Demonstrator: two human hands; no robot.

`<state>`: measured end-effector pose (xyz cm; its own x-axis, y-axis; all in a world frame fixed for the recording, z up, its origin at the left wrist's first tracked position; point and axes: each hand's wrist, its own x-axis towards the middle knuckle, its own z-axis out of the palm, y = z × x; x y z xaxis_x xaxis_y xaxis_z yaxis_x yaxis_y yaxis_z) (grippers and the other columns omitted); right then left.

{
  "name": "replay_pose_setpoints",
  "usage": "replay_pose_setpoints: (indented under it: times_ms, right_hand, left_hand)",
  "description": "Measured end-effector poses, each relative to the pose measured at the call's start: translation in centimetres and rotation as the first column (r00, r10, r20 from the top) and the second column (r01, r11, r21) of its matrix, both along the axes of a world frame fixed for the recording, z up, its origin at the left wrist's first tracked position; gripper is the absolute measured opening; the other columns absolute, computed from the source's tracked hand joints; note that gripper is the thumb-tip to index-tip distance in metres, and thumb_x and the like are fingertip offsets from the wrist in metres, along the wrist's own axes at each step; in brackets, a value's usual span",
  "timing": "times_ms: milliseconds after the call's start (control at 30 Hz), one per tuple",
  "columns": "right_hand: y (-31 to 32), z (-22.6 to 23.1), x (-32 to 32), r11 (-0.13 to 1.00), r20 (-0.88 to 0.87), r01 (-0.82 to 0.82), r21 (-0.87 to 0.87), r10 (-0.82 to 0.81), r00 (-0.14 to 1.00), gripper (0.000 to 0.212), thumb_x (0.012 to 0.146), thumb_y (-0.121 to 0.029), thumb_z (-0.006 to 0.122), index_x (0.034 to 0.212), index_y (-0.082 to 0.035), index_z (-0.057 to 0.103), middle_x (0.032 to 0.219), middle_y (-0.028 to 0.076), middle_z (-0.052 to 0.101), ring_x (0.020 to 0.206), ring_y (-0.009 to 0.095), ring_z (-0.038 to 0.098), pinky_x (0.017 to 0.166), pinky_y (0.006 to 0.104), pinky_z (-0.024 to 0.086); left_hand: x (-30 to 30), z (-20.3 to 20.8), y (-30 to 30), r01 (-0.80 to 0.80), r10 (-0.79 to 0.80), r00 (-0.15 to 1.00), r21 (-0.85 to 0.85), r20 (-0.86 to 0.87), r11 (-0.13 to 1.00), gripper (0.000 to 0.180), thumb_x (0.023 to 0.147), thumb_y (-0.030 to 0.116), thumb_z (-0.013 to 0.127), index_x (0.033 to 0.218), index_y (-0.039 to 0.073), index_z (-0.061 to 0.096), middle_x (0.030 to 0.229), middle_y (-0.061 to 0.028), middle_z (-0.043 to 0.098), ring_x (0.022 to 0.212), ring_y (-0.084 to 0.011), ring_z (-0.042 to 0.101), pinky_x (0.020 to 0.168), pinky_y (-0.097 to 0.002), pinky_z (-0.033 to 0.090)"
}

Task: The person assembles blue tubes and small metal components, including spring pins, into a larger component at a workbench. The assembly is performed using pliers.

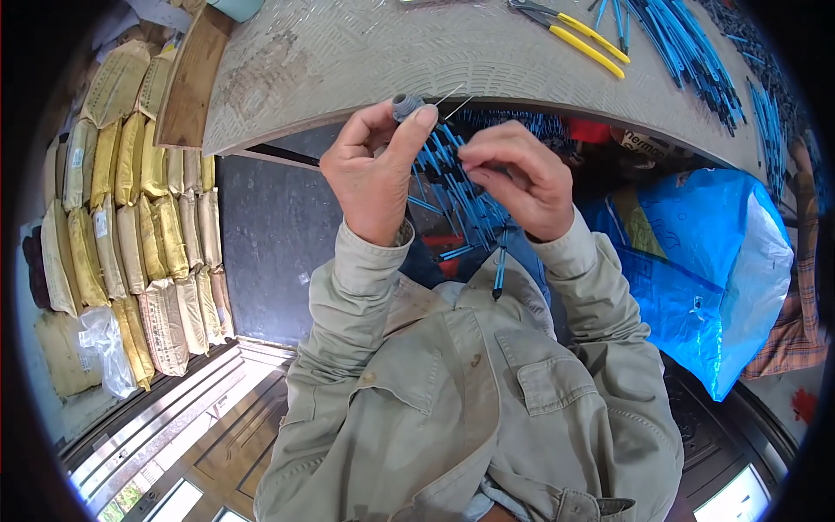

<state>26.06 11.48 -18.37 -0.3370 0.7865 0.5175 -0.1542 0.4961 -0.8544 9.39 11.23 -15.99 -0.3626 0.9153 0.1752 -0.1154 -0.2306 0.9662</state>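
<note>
Left hand (370, 178) is raised at the near edge of the table (348, 56), thumb and forefinger pressed together; two thin wires (452, 94) stick out past the thumb tip, apparently gripped there, and a grey ribbed piece (405, 107) sits at the forefinger's end, whether worn or held I cannot tell. Right hand (526, 178) is just to the side, fingers curled in toward the thumb; whether anything is pinched in it cannot be made out. Below and between the two hands, a loose bunch of blue sticks (478, 222) with black ends lies over the lap, spreading at several angles, and one stick (499, 265) hangs apart over the shirt front. On the table, off to the right, a larger heap (683, 56) of similar blue sticks lies roughly lined up, with another group (767, 130) beyond it; pliers (587, 43) with yellow handles rest near the heap, out of both hands. Judging by this, the work seems to be somewhere in the middle of a long, repeated run: one piece is being handled, many lie around it, and which piles are finished and which are waiting cannot be told from here.
</note>
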Motion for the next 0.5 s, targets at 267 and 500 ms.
replay_pose_setpoints:
  times_ms: [267,500]
  right_hand:
    - [0.0,-0.5,-0.3,0.995,-0.129,0.098,-0.013,-0.099,0.987,0.020,0.078,0.011,0.057,0.097,0.004,0.060,0.097,0.013,0.057,0.086,0.016,0.056,0.075,0.0244,0.047]
    - [4.3,-1.1,1.3,0.969,-0.198,0.241,-0.047,-0.246,0.949,0.018,0.083,0.006,0.056,0.100,0.003,0.060,0.098,0.012,0.058,0.088,0.015,0.056,0.074,0.0251,0.047]
  left_hand:
    - [-1.0,-0.6,0.0,0.074,-0.076,0.993,0.026,0.092,0.997,0.020,0.074,0.000,0.071,0.092,-0.004,0.063,0.087,-0.0066,0.065,0.075,-0.0074,0.058,0.068,-0.0191,0.046]
    - [-0.9,-0.5,-0.3,0.105,-0.115,0.985,0.084,0.131,0.991,0.021,0.075,-0.002,0.069,0.095,-0.004,0.062,0.091,-0.0110,0.065,0.079,-0.0111,0.061,0.073,-0.0212,0.047]
